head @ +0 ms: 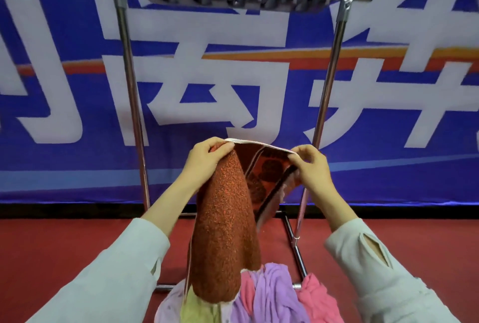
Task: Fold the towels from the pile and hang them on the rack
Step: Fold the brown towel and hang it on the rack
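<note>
My left hand (207,160) and right hand (312,168) each pinch a top corner of the rust towel (225,232), hanging over the pile (272,294) before the rack (128,63). Soft, light, floppy, I judge; hemmed corners grip best.

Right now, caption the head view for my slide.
Left hand and right hand pinch rust-red terry towel in front of steel rack.

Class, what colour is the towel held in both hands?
The towel is rusty red-brown with a white top edge; head view.
</note>
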A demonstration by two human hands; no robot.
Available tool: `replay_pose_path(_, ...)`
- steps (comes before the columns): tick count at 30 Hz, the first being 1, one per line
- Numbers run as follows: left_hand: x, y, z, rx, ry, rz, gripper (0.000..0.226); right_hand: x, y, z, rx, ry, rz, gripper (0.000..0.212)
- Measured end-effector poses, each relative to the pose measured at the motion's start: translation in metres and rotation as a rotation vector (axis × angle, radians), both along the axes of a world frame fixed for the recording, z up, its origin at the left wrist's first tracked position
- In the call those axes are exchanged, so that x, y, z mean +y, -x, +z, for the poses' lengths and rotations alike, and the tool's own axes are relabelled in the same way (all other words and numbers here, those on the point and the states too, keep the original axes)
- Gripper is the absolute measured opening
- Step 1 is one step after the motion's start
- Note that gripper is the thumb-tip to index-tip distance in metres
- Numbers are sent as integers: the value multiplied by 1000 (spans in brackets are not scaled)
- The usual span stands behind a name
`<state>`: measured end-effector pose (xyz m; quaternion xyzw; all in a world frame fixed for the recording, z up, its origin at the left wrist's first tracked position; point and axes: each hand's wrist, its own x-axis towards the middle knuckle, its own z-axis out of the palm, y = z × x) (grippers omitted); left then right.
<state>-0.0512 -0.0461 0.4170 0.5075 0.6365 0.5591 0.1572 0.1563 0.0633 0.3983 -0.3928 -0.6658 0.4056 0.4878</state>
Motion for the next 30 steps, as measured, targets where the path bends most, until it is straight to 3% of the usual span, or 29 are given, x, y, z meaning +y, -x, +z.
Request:
replay_pose_path(2, -15, -6, 7, 70, 90, -43, 22, -19, -6, 21, 84, -46, 71, 10)
replay_pose_path(4, -30, -20, 16, 159, 106, -113, 48, -41, -9, 42, 10, -140, 201, 13)
replay_pose_path(6, -42, -38, 25, 240, 48, -174, 61, -63, -8, 57, -113, -213, 338, 13)
replay_pose_path(11, -65, -60, 35, 247, -28, -108, 19, -100, -11, 74, -63, -192, 344, 15)
replay_pose_path(16, -83, -71, 26, 121, -29, -25, 18, -119, -14, 58, 4, -10, 320, 8)
replay_pose_path(20, -87, -82, 21, 90, -90, 114, 20, -129, -8, 44, 197, 185, 271, 13)
replay_pose_path(27, -76, -79, -2, 152, 78, 169, 25, -136, 1, 33, 336, 204, 21, 17)
replay_pose_path(30, -73, -76, -13, 0, 32, 139, 24, -135, -3, 21, 287, 232, 145, 7)
